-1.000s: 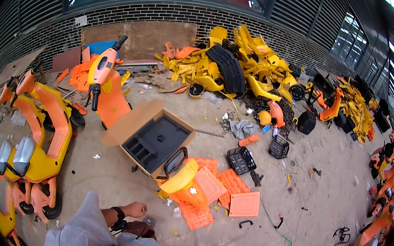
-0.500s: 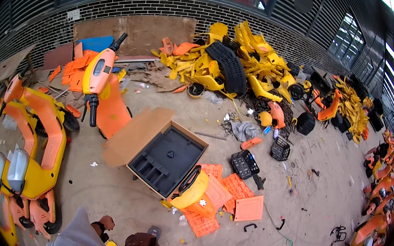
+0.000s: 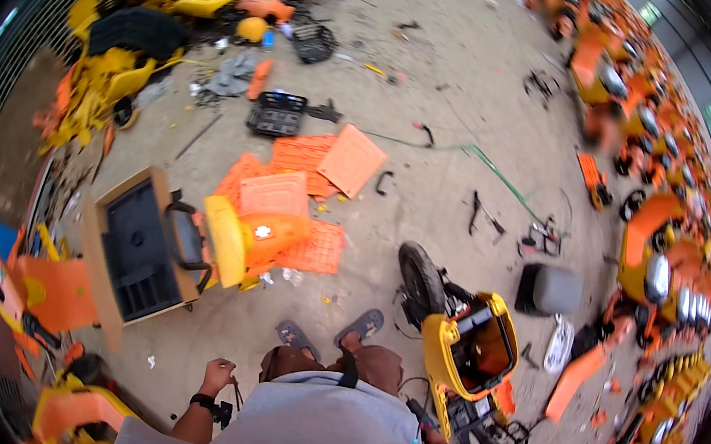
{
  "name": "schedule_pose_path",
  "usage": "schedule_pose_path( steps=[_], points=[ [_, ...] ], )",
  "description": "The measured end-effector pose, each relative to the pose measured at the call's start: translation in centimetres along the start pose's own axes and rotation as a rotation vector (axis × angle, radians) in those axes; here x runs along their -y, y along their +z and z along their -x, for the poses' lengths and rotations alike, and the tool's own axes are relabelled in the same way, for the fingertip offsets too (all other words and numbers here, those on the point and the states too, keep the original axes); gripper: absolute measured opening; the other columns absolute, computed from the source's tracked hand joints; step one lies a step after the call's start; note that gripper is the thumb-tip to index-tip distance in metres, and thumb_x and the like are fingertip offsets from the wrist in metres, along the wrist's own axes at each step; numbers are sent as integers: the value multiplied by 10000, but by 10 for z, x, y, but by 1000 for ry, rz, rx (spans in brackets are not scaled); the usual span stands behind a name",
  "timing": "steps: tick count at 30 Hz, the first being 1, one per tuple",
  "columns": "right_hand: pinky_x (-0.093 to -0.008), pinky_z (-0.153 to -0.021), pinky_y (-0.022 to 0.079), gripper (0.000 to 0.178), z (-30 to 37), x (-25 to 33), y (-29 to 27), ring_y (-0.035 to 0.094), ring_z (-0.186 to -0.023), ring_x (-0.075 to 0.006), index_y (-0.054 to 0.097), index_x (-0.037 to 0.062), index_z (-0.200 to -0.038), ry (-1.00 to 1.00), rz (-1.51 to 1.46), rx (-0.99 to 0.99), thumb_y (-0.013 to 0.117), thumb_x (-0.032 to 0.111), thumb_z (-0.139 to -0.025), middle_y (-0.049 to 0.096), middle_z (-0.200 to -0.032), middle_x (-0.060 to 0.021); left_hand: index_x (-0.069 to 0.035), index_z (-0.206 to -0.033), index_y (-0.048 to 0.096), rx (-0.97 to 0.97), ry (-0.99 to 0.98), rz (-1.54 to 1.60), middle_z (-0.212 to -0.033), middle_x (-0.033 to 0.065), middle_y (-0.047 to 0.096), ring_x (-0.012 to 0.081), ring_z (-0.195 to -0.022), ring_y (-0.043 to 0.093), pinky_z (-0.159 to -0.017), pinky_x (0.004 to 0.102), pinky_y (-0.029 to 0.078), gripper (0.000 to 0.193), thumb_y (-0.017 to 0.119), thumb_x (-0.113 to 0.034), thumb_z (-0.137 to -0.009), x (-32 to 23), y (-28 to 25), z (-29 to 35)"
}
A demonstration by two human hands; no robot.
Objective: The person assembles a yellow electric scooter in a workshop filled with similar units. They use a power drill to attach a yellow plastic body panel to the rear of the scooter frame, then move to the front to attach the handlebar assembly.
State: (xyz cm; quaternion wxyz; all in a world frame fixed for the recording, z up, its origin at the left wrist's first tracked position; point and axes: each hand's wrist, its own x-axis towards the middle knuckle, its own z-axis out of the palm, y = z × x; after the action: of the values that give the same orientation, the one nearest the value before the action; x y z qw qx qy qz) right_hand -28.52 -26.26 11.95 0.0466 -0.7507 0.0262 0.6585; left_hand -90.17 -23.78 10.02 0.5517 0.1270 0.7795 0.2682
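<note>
My left hand (image 3: pixel 219 377) hangs at my left side with its fingers curled, and a thin dark cord-like thing shows beside it. What it grips is too small to name. At my right side, my right hand (image 3: pixel 437 443) is closed around a dark, elongated tool (image 3: pixel 421 413), partly hidden by my shirt. Just beyond that hand stands a partly stripped yellow scooter (image 3: pixel 440 343) with an open compartment, exposed frame and a black wheel (image 3: pixel 422 276). A cardboard box (image 3: pixel 175 321) with a black moulded insert (image 3: pixel 141 236) lies to the left, by a yellow-orange scooter part (image 3: pixel 238 239).
Orange panels (image 3: pixel 354 161) and a black crate (image 3: pixel 277 115) lie ahead. Yellow body parts (image 3: pixel 116 73) are heaped far left. To the right are a grey seat-like piece (image 3: pixel 553 291), a green hose (image 3: pixel 499 170), loose metal parts and rows of scooters (image 3: pixel 652 227).
My view has turned right and downward. The stripped yellow scooter and my right hand with the dark tool have come into view. The box now appears farther left.
</note>
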Motion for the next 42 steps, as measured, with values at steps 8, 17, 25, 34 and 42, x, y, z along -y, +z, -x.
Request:
schedule_pose_path(
  steps=[8, 17, 25, 34, 42],
  points=[
    [-348, -656, 453, 363, 21, 28, 11, 576, -716, -211, 622, 41, -986, 122, -35, -313, 653, 318, -754, 615, -847, -82, 122, -935, 583, 26, -9, -357, -727, 200, 620, 297, -519, 644, -458, 350, 542, 261, 591, -100, -799, -78, 34, 1],
    [-360, -650, 482, 403, -11, 34, 2, 607, -724, -246, 582, 34, -1042, 140, -326, -269, 670, 286, -740, 610, -822, -114, 84, -927, 596, 197, 265, -509, -689, 153, 626, 210, -549, 631, -512, 303, 505, 230, 557, -130, -852, -232, 142, -34],
    [-351, -798, 461, 538, -64, -3, 36, 597, -921, -258, 569, -40, -1128, 163, -621, -282, 681, 300, -726, 610, -1037, -150, 62, -929, 566, 337, 300, -696, -704, 173, 644, 218, -572, 637, -521, 310, 506, 197, 511, -115, -866, -324, 211, -92],
    [-358, -724, 469, 476, -1, 31, 128, 608, -820, -241, 598, -4, -1085, 280, -756, -416, 635, 322, -741, 631, -959, -138, 53, -937, 550, 497, 171, -896, -690, 168, 630, 225, -518, 621, -461, 304, 489, 172, 504, -101, -875, -427, 302, -193],
    [-378, -630, 483, 425, 56, 97, 172, 613, -691, -265, 583, 0, -1019, 392, -1330, -454, 622, 326, -749, 622, -841, -130, 41, -968, 530, 627, 239, -883, -725, 146, 624, 215, -573, 632, -508, 310, 515, 195, 472, -132, -897, -537, 414, -242]
  ],
)
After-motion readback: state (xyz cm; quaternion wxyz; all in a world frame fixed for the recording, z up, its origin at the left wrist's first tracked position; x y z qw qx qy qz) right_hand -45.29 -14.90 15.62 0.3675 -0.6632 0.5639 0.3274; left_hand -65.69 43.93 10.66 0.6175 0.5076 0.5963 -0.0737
